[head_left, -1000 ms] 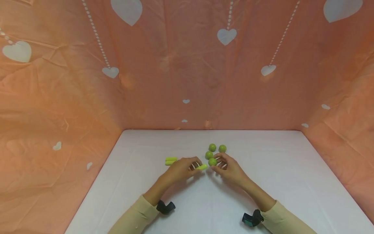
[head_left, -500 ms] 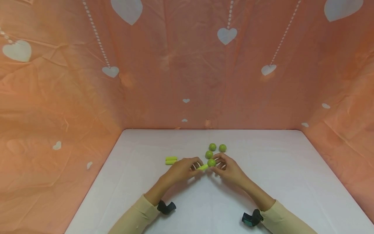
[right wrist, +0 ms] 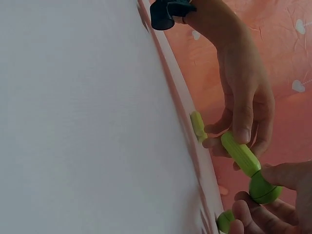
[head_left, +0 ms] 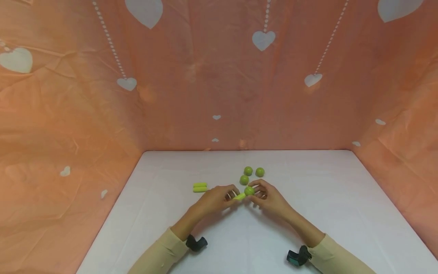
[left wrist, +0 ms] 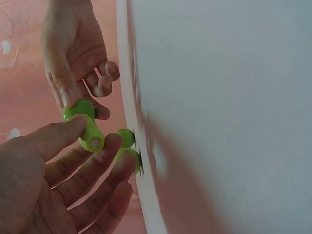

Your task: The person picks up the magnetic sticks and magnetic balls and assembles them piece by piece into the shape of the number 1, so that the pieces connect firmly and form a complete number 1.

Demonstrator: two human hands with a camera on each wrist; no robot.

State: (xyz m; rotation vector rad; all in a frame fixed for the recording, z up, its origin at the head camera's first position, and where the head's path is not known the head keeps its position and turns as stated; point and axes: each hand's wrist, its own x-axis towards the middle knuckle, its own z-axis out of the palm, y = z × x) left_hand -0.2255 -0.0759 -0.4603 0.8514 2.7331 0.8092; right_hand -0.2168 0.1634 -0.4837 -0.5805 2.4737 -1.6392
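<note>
My left hand [head_left: 217,198] pinches a yellow-green rod [head_left: 240,196] between thumb and fingers. A round pale disc shows on the rod's near end [left wrist: 94,143] in the left wrist view. The right hand [head_left: 272,198] holds a green ball [head_left: 249,190] by thumb and fingertips. In the right wrist view the rod [right wrist: 241,153] meets the ball [right wrist: 263,187] end-on, and a thin dark line runs round the ball. Both pieces are held above the table. Whether they are fastened to each other cannot be told.
Behind the hands, several more green balls [head_left: 244,180] lie on the white table [head_left: 164,171]. Two yellow-green rods [head_left: 200,187] lie side by side left of the left hand. An orange cloth [head_left: 226,87] with white hearts hangs around the table's back and sides.
One second ago a gap separated the rod from the held ball; by half a second ago they had come together. Since then both hands have shifted slightly right, with the pieces still in contact.
</note>
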